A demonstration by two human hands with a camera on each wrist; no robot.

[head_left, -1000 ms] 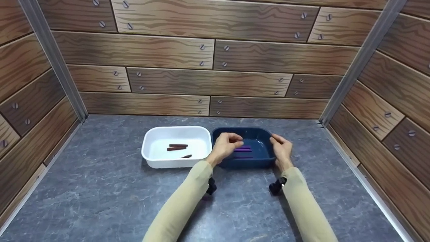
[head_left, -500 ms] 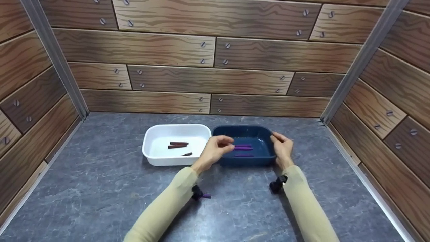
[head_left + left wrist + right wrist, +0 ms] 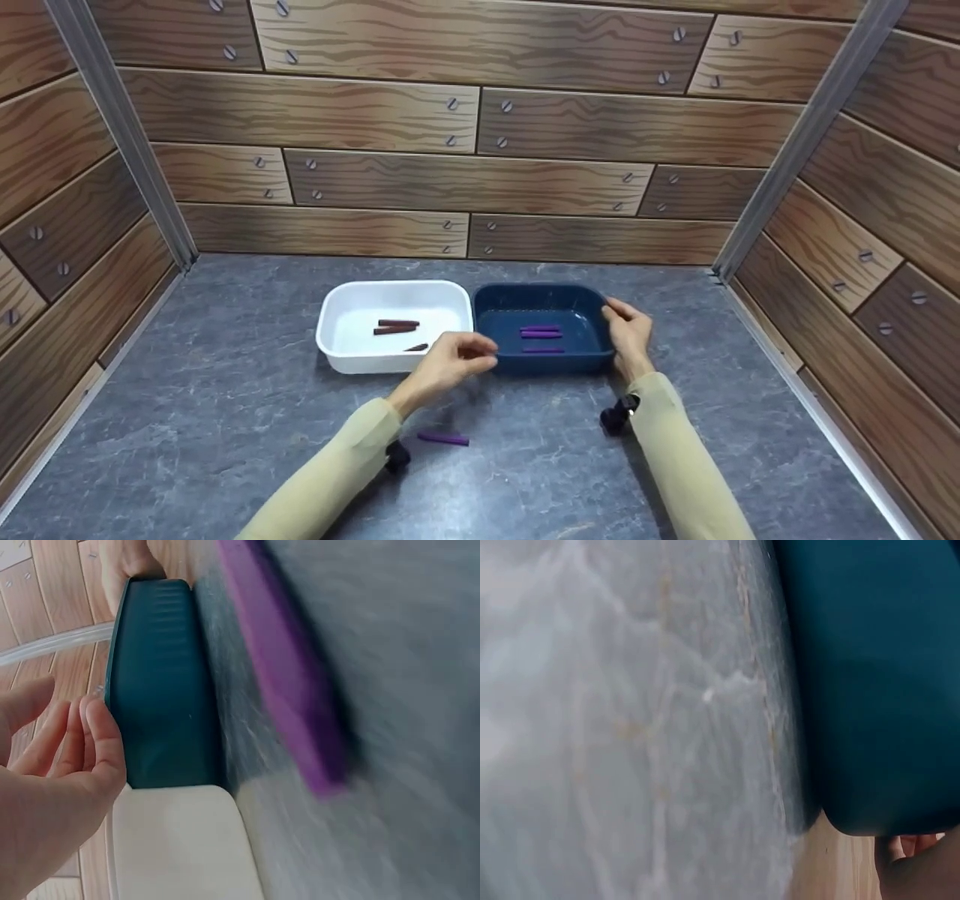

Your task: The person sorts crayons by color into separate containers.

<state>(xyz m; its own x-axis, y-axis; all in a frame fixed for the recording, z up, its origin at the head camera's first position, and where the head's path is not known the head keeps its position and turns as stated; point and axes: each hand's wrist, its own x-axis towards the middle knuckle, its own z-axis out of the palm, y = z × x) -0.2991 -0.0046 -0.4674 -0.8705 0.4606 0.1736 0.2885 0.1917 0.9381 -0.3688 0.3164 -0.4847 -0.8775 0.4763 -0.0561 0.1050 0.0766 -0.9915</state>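
Note:
My left hand (image 3: 448, 365) hovers near the front corner where the two trays meet, fingers loosely bent and holding nothing. On the table below it lies a purple faceted stick (image 3: 443, 439), large and slightly blurred in the left wrist view (image 3: 289, 667). The right hand (image 3: 631, 331) grips the right end of a dark blue tray (image 3: 555, 363) at its rim. Inside that tray are several purple sticks (image 3: 541, 335). Against its left side stands a white tray (image 3: 375, 364), with dark brown-red sticks (image 3: 395, 331) and a dark pointed piece (image 3: 416, 347) in it.
The trays stand on a grey marbled table (image 3: 187, 420). Wood-patterned panels (image 3: 465, 176) enclose it at the back and both sides, with metal strips (image 3: 127, 142) at the corners.
My left hand has moved from over the blue tray leftward and towards me, uncovering the purple stick on the table. The right hand stays at the blue tray's end.

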